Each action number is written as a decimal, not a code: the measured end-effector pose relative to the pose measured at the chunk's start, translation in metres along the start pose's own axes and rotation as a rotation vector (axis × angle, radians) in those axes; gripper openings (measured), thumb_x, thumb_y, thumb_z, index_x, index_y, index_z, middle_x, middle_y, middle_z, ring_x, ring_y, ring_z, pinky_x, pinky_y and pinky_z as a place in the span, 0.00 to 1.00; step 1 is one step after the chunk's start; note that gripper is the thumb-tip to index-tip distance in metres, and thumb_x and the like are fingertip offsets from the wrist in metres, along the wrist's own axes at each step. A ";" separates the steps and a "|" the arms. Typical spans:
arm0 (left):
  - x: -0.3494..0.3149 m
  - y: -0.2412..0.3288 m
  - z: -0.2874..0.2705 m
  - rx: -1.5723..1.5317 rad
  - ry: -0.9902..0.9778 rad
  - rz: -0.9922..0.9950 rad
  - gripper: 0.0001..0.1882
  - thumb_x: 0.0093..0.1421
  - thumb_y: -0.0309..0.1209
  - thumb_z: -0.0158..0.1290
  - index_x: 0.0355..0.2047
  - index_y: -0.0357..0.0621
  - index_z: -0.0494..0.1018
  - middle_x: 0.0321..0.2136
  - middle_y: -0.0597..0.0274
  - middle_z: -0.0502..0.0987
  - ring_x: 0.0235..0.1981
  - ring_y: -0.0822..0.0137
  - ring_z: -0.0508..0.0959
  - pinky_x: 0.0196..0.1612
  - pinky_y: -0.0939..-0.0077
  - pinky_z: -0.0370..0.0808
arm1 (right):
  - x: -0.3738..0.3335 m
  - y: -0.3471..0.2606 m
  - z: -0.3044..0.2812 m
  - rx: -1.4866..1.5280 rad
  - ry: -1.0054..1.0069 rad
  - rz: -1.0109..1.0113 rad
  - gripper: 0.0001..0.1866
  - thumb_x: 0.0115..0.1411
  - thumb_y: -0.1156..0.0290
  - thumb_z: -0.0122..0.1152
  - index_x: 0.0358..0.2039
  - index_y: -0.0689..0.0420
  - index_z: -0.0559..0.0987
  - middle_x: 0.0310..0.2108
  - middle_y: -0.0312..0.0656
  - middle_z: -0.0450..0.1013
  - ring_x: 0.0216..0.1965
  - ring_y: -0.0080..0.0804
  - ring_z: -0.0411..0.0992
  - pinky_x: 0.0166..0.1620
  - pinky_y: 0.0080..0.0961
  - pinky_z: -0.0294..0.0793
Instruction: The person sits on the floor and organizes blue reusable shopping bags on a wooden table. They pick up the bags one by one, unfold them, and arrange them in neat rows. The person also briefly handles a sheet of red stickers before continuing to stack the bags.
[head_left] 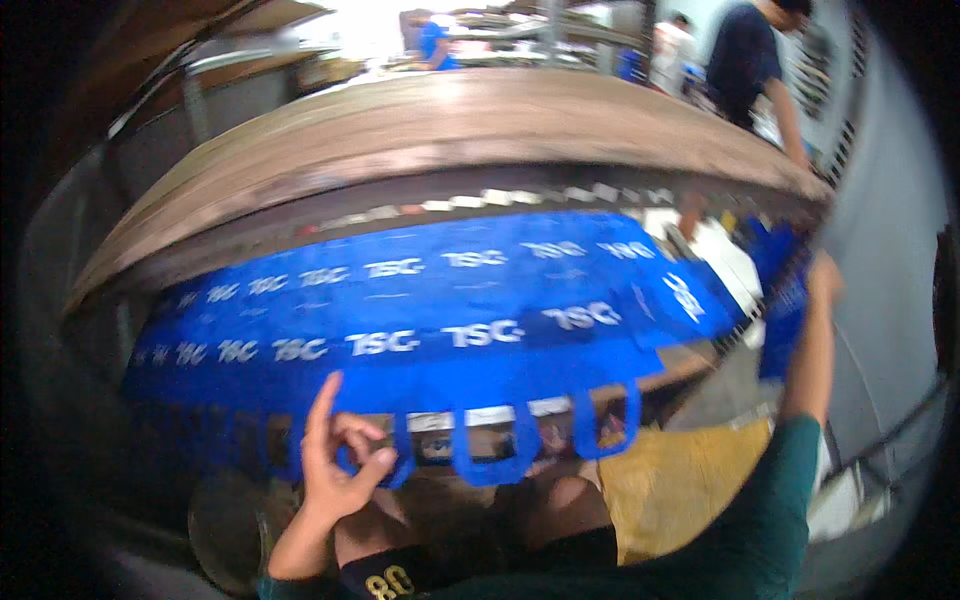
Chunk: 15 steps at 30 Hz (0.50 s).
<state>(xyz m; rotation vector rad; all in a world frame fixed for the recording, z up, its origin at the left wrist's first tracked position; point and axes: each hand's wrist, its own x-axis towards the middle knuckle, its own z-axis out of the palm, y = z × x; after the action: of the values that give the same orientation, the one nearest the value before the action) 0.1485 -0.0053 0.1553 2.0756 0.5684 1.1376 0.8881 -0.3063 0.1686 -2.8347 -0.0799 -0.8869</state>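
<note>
Several flat blue bags with white lettering lie overlapped in a long row in front of me, their loop handles hanging over the near edge. My left hand is at that edge, index finger stretched onto the fabric, thumb apart and the other fingers loosely bent. It holds nothing. Far to the right, my right hand reaches out beside a hanging blue bag. Blur and the angle hide its fingers, so any grip on that bag does not show.
A wide wooden board spans the space above and behind the bags. Yellow sheet material lies below at right. A grey panel rises along the right side. A person in dark clothing stands at the back right; others are farther off.
</note>
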 end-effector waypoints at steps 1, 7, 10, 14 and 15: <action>-0.001 -0.003 -0.019 0.015 0.000 0.093 0.46 0.45 0.25 0.61 0.63 0.37 0.50 0.27 0.64 0.76 0.18 0.80 0.69 0.25 0.84 0.65 | -0.002 0.026 0.004 -0.040 -0.013 0.053 0.18 0.64 0.61 0.37 0.46 0.53 0.74 0.47 0.48 0.72 0.48 0.47 0.71 0.45 0.45 0.71; 0.053 0.037 -0.114 0.423 0.459 0.810 0.28 0.43 0.35 0.64 0.46 0.38 0.72 0.21 0.62 0.75 0.18 0.66 0.72 0.22 0.76 0.68 | -0.054 0.059 -0.093 -0.483 -0.055 0.240 0.13 0.59 0.65 0.49 0.42 0.51 0.77 0.40 0.44 0.76 0.39 0.48 0.76 0.37 0.54 0.71; 0.081 0.080 -0.181 0.620 0.651 0.850 0.26 0.43 0.36 0.63 0.43 0.41 0.74 0.26 0.60 0.75 0.24 0.62 0.73 0.28 0.72 0.68 | -0.077 0.043 -0.146 -0.382 -0.068 0.209 0.12 0.59 0.67 0.48 0.38 0.51 0.79 0.38 0.44 0.77 0.38 0.46 0.76 0.37 0.54 0.70; 0.122 0.146 -0.242 0.594 0.612 0.647 0.26 0.42 0.38 0.63 0.43 0.43 0.73 0.40 0.54 0.73 0.41 0.54 0.71 0.45 0.60 0.66 | -0.086 0.118 -0.241 -0.374 0.083 0.332 0.13 0.60 0.67 0.43 0.38 0.50 0.78 0.38 0.43 0.77 0.39 0.48 0.76 0.35 0.47 0.73; 0.138 0.163 -0.254 0.579 0.554 0.568 0.27 0.41 0.39 0.64 0.43 0.44 0.73 0.43 0.54 0.72 0.44 0.53 0.70 0.48 0.60 0.64 | -0.094 0.116 -0.265 -0.309 0.041 0.389 0.13 0.60 0.67 0.43 0.39 0.49 0.77 0.39 0.42 0.76 0.40 0.47 0.76 0.36 0.47 0.73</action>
<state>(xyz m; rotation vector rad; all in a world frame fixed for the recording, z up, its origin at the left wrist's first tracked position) 0.0116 0.0683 0.4482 2.4924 0.6327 2.1172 0.6743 -0.4680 0.3127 -2.9415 0.6432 -0.9302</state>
